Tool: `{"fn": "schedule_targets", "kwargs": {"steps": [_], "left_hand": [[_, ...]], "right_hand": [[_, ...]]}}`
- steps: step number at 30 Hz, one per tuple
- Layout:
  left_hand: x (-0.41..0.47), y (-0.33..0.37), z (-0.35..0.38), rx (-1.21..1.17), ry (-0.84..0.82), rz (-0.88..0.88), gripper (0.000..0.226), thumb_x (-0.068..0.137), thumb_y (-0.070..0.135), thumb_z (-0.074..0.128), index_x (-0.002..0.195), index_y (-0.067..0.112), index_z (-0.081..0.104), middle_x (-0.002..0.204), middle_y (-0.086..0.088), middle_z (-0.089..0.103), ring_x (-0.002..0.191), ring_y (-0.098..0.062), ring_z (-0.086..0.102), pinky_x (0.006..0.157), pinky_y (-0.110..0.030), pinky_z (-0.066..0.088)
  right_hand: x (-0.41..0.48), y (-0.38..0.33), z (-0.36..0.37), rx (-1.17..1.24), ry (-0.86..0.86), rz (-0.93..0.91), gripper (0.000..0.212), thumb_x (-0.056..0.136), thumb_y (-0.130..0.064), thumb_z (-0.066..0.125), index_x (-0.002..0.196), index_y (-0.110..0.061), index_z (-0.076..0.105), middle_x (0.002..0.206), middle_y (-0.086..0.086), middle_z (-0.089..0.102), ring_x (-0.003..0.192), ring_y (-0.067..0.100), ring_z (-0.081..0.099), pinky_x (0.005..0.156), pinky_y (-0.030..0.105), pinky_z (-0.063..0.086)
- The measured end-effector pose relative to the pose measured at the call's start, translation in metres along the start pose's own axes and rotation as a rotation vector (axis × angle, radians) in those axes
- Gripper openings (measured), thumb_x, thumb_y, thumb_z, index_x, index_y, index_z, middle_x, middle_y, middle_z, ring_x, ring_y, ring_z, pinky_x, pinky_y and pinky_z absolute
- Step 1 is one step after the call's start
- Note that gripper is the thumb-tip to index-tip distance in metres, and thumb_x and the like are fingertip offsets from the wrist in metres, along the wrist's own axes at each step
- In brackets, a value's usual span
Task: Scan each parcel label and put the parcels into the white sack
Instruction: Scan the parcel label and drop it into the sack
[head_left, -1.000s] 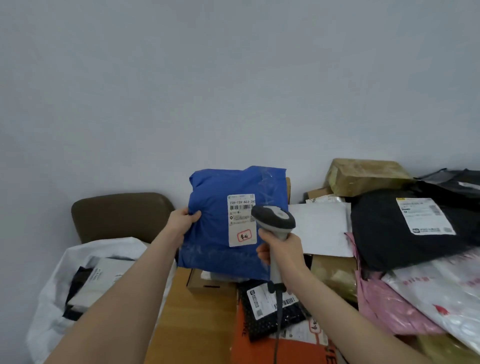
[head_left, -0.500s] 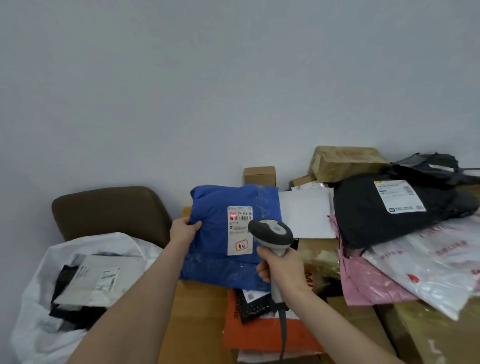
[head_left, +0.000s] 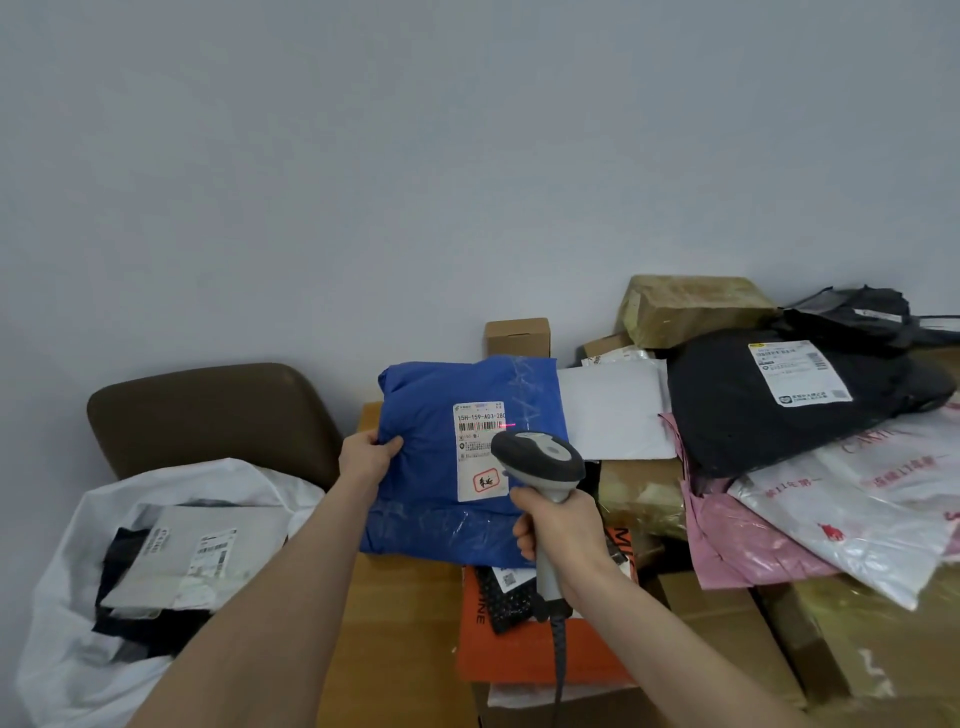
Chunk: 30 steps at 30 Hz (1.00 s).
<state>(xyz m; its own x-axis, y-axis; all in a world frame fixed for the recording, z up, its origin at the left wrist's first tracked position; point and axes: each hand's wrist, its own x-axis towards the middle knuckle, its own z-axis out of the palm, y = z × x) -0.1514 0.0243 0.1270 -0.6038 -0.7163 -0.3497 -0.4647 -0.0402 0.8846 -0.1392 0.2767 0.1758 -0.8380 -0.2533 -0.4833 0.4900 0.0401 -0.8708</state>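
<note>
My left hand grips the left edge of a blue parcel, holding it upright above the wooden table. Its white label faces me, and a red scan line lies across the barcode. My right hand holds the handle of a grey barcode scanner, whose head sits just in front of the label's right side. The white sack stands open at the lower left with a grey parcel and dark parcels inside.
A brown chair stands behind the sack. On the table lie an orange parcel, a black parcel with a label, pink and white bags, and several cardboard boxes. The scanner's cable hangs down.
The blue parcel has come lower and sits in front of the table pile. A red scan line now shows on its barcode. The scanner stays close to the label.
</note>
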Motion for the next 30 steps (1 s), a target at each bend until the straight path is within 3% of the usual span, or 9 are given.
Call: {"fn": "schedule_targets", "kwargs": {"steps": [9, 21, 30], "left_hand": [[0.006, 0.000, -0.003, -0.010, -0.056, 0.003, 0.028, 0.091, 0.010, 0.062, 0.118, 0.002, 0.063, 0.115, -0.013, 0.063, 0.106, -0.033, 0.058, 0.089, -0.040, 0.049], [0.022, 0.008, -0.004, -0.032, -0.188, 0.016, 0.026, 0.094, 0.011, 0.057, 0.119, 0.003, 0.059, 0.111, -0.010, 0.061, 0.101, -0.028, 0.056, 0.088, -0.042, 0.046], [0.020, 0.023, -0.019, -0.072, -0.136, 0.041, 0.024, 0.094, 0.008, 0.058, 0.116, 0.000, 0.061, 0.113, -0.013, 0.063, 0.102, -0.029, 0.058, 0.090, -0.042, 0.049]], "right_hand": [[-0.001, 0.000, 0.012, 0.013, 0.047, 0.004, 0.012, 0.084, -0.011, 0.067, 0.078, -0.001, 0.064, 0.052, 0.008, 0.058, 0.043, 0.016, 0.050, 0.045, 0.026, 0.043], [-0.003, 0.006, 0.029, 0.071, 0.087, -0.024, 0.017, 0.085, -0.014, 0.070, 0.086, 0.002, 0.065, 0.054, 0.009, 0.059, 0.041, 0.015, 0.048, 0.045, 0.025, 0.042], [0.008, -0.012, 0.043, 0.174, 0.106, -0.017, 0.015, 0.088, -0.016, 0.068, 0.083, -0.004, 0.061, 0.053, 0.006, 0.057, 0.042, 0.013, 0.047, 0.045, 0.024, 0.042]]}}
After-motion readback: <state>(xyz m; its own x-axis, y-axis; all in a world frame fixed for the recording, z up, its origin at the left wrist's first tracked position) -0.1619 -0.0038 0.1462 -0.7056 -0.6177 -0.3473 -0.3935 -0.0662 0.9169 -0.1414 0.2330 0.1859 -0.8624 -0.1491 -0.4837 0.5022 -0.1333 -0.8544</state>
